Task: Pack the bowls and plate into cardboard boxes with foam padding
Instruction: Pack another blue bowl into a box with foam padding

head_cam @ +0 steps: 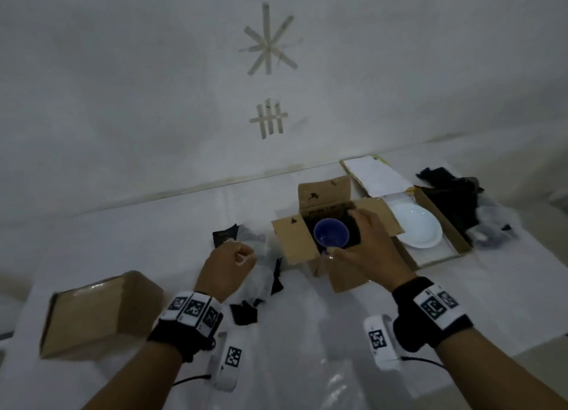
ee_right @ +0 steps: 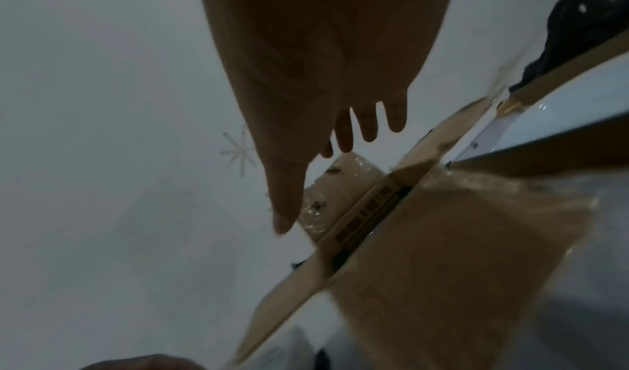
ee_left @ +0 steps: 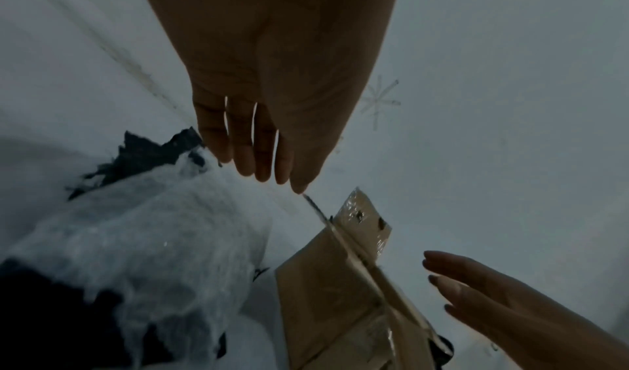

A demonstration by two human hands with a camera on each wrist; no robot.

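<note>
A dark blue bowl [head_cam: 330,236] sits upright in an open cardboard box [head_cam: 295,240], ringed by black foam [head_cam: 353,240]. My right hand [head_cam: 359,243] is spread over the box: the thumb is by the bowl's near rim and the fingers are over the foam at its right. Both wrist views show that hand [ee_right: 323,107] with straight fingers [ee_left: 476,287] and nothing in it. My left hand [head_cam: 241,256] hovers left of the box, loosely curled and holding nothing. A white plate [head_cam: 416,225] lies in a flat open box [head_cam: 442,260] to the right.
A closed cardboard box [head_cam: 101,311] stands at the near left. Black foam scraps [head_cam: 242,312] and clear plastic wrap [ee_left: 153,241] lie between it and the open box. More black foam [head_cam: 455,200] is piled at the far right. A taped wall stands behind the table.
</note>
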